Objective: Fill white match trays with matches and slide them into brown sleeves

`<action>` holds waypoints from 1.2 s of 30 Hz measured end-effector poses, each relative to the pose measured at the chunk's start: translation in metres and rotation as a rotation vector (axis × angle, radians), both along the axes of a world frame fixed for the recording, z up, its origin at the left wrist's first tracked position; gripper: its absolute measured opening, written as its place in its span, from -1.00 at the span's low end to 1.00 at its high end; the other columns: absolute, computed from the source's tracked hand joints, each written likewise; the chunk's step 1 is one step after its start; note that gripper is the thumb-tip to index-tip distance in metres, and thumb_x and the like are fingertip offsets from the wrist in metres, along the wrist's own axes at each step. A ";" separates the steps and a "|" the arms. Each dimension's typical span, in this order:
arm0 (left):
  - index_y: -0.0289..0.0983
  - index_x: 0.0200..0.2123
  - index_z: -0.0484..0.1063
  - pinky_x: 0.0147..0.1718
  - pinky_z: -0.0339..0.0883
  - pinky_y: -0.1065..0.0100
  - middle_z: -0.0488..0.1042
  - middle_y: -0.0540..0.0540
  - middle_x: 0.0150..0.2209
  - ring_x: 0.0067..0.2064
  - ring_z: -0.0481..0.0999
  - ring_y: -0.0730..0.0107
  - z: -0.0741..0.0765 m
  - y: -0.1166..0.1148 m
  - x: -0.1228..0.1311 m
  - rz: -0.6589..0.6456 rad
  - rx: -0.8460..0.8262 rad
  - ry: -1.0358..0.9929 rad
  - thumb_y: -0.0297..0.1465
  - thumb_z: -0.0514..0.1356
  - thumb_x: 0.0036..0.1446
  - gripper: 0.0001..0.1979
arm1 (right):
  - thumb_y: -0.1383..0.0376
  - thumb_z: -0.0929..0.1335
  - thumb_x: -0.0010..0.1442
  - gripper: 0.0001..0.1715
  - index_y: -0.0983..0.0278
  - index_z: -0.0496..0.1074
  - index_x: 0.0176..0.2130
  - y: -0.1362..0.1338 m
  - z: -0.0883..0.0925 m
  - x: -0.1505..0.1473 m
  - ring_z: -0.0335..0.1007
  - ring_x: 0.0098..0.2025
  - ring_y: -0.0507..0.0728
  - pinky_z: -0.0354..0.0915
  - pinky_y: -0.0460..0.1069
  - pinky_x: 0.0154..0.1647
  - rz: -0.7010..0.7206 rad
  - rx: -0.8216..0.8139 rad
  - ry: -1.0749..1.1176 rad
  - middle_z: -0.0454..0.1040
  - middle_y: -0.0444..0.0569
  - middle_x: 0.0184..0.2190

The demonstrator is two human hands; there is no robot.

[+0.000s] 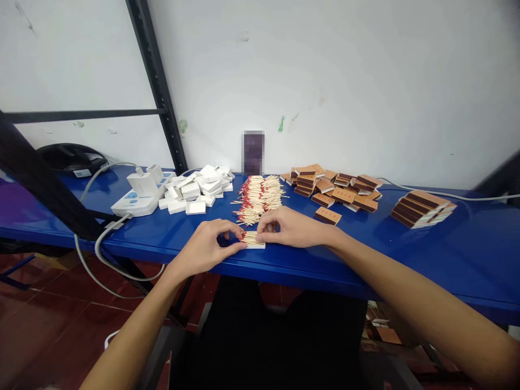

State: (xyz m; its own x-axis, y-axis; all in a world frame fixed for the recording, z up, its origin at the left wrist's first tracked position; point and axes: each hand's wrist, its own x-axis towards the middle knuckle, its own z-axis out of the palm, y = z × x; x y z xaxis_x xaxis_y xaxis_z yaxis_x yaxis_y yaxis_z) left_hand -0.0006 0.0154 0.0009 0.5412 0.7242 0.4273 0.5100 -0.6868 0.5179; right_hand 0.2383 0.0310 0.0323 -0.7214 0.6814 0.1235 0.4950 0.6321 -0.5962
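A small white matchbox tray lies near the shelf's front edge with red-headed matches in it. My left hand grips the tray's left end between thumb and fingers, by the red heads. At the right end, my right hand is closed with thumb and fingertips on the plain ends of the matches; whether it also grips the tray wall cannot be made out. Just behind sits a heap of loose matches, most heads to the left.
White empty trays are piled back left, beside a power strip with chargers and cables. Orange-brown matchbox sleeves lie heaped right of the matches. Several stacked matchboxes stand farther right. A black metal post rises at left.
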 end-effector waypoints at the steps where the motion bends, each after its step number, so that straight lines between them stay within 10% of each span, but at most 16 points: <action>1: -0.22 -0.27 0.55 -0.23 0.37 0.38 0.60 -0.02 -0.20 -0.25 0.52 0.40 0.000 0.000 0.000 -0.013 0.002 -0.005 -0.30 0.29 0.15 -0.87 | 0.20 0.34 0.22 -0.76 0.31 0.54 -0.33 0.000 0.000 0.001 0.37 -0.38 0.05 0.25 -0.07 -0.35 0.003 0.014 0.001 0.54 -0.06 -0.40; 36: -0.19 -0.13 0.55 -0.23 0.35 0.33 0.55 -0.06 -0.16 -0.21 0.49 0.34 0.004 -0.001 0.000 -0.014 0.021 0.087 -0.25 0.22 0.21 -0.79 | 0.11 0.37 0.21 -0.69 0.31 0.49 -0.38 0.003 -0.009 -0.001 0.27 -0.41 0.02 0.19 -0.08 -0.38 0.023 -0.037 0.063 0.44 -0.10 -0.44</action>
State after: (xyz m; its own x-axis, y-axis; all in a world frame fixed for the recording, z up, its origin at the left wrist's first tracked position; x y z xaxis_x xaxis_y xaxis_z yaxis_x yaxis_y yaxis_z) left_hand -0.0005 0.0142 0.0047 0.5869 0.7077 0.3932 0.5430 -0.7043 0.4572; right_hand 0.2374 0.0337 0.0234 -0.7285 0.6698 0.1437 0.4417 0.6196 -0.6489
